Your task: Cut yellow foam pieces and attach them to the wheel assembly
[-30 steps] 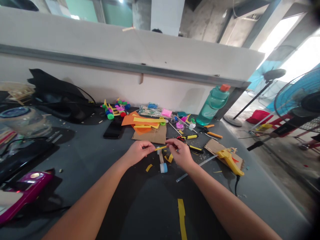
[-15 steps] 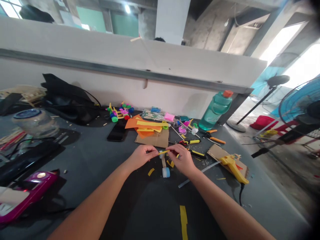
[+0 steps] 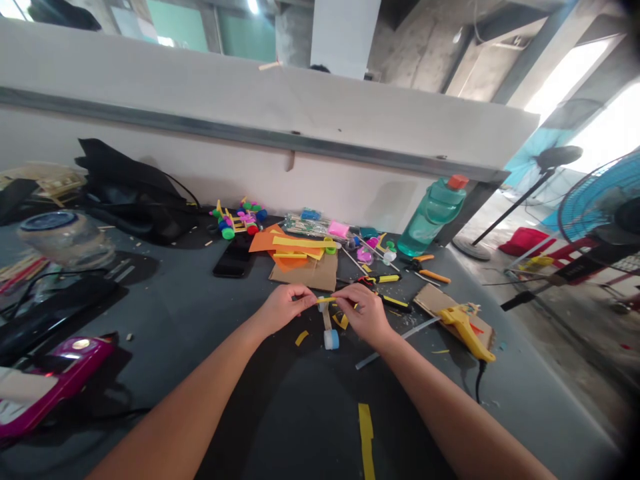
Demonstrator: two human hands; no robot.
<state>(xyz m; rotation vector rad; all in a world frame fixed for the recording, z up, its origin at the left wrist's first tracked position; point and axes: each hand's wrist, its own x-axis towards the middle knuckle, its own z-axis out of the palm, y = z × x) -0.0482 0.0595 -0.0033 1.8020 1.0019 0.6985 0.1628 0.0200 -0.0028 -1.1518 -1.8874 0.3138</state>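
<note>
Between my two hands a thin yellow paper strip [image 3: 327,300] is stretched level above the table. My left hand [image 3: 287,309] pinches its left end between thumb and fingers. The right end is pinched by my right hand [image 3: 363,311]. Just under the strip lies a small wooden stick piece [image 3: 327,319] with a blue-and-white bottle cap [image 3: 331,339] at its near end; its far end is partly hidden by the strip and fingers. Cut yellow scraps [image 3: 301,338] lie around it. A longer yellow strip [image 3: 367,440] rests nearer to me.
A yellow glue gun [image 3: 467,332] rests on cardboard at right, a clear glue stick [image 3: 380,355] beside my right forearm. Behind are orange paper [image 3: 260,242], a phone [image 3: 233,259], cutters [image 3: 387,279] and a green bottle [image 3: 433,217]. A jar [image 3: 65,240] stands left.
The yellow strip has turned nearly level between my fingers, both hands still pinching it. The view has tilted down slightly; the things on the table lie as before.
</note>
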